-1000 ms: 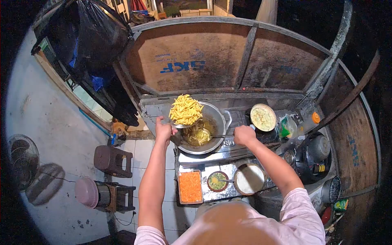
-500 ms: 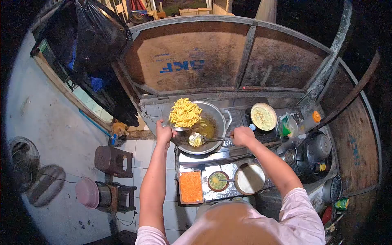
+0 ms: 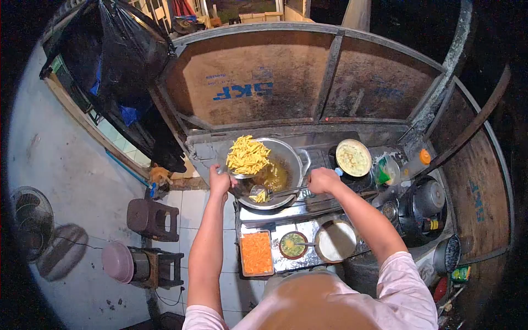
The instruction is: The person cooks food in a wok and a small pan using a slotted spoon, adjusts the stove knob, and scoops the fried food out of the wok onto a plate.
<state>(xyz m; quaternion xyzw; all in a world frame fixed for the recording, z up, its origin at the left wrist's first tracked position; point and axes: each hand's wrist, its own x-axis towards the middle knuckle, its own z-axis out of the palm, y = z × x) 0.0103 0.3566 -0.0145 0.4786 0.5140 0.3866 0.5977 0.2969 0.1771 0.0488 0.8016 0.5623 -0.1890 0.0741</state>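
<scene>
My left hand (image 3: 221, 180) is closed on the edge of a metal strainer, mostly hidden beneath a heap of yellow fried strips (image 3: 247, 155). This pile sits over the left part of a large wok (image 3: 297, 159) containing dark oil. From the right, my right hand (image 3: 323, 180) grips a long-handled skimmer (image 3: 289, 191). The skimmer's head is low inside the wok near its front left wall, with a few yellow strips on it. Bubbling oil (image 3: 276, 179) shows between the strainer and the skimmer handle.
Nearer me stand a tray of orange shreds (image 3: 257, 253), a small bowl of green-yellow mixture (image 3: 293, 245) with a spoon, and a round white-topped container (image 3: 336, 241). A pan of pale food (image 3: 353, 158) is to the right. Wooden panels (image 3: 247, 77) close off the back.
The skimmer head has gone from carrying a pale, foamy clump to holding a few yellow strips, slightly lower left in the wok. The left hand and strainer are nearly still.
</scene>
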